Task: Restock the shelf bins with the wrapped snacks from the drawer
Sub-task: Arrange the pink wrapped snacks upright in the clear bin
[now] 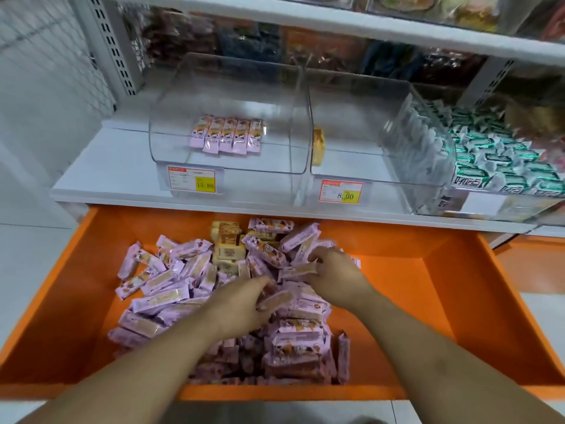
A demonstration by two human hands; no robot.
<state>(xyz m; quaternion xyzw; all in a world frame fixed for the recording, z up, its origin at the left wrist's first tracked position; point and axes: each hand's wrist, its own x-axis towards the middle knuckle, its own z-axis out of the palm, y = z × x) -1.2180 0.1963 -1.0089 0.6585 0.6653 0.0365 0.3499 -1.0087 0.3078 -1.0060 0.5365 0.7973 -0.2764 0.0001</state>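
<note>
The pulled-out orange drawer (458, 301) sits below the white shelf (116, 166) and holds a loose heap of pink-wrapped snack bars (171, 289), with a few pale yellow-wrapped snacks (227, 243) near its rear centre. Both hands are down in the heap. The left hand (241, 307) has its grip closed, fingers curled around one pink bar at the middle of the pile. The right hand (333, 273) likewise has its grip closed, fingers pinching another pink bar just behind and to the right of the first. On the shelf, the left clear plastic bin (171, 117) contains a single row of five pink-wrapped bars (227, 136) standing side by side toward its back; a price label (192, 179) is fixed to its front. The adjacent middle clear plastic bin (382, 166) shows one yellow packet (318, 145) against its left wall and carries its own price label (341, 192). To the right, a third bin is filled with green-and-white wrapped snacks (495, 160). Further packaged goods on the shelf behind are blurred.
</note>
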